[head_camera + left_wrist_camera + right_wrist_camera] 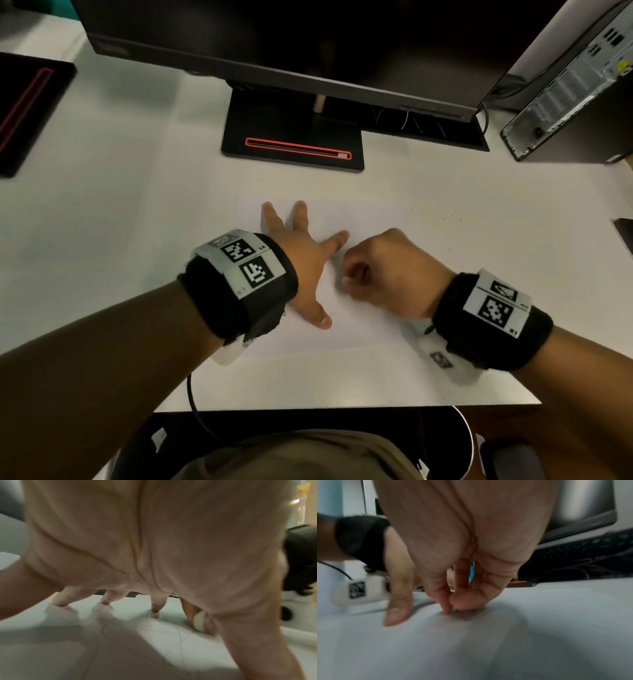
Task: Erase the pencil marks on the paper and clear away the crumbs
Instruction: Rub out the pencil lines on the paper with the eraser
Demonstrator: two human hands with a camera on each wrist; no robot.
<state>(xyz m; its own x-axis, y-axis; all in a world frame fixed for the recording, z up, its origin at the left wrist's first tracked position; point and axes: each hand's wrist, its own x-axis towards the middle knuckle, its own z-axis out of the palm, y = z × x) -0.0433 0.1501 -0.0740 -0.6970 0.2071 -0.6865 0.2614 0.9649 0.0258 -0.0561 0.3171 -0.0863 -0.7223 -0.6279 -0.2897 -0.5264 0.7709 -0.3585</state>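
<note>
A white sheet of paper (pixel 376 308) lies on the white desk in front of me. My left hand (pixel 305 257) presses flat on its left part, fingers and thumb spread. Just to its right, my right hand (pixel 354 274) pinches a small white eraser (pixel 346 279) with its tip down on the sheet. The left wrist view shows my spread left fingers (pixel 109 599), faint pencil lines (pixel 106 626) on the paper and the eraser (pixel 199 620). In the right wrist view my right hand (pixel 452 601) has its fingertips bunched on the sheet and hides the eraser.
Dark crumbs (pixel 448 219) dot the desk right of the sheet. A monitor base (pixel 293 137) stands behind the paper, a computer tower (pixel 575 96) at back right, a dark flat item (pixel 27 109) at far left. The desk's front edge (pixel 342 407) is near my body.
</note>
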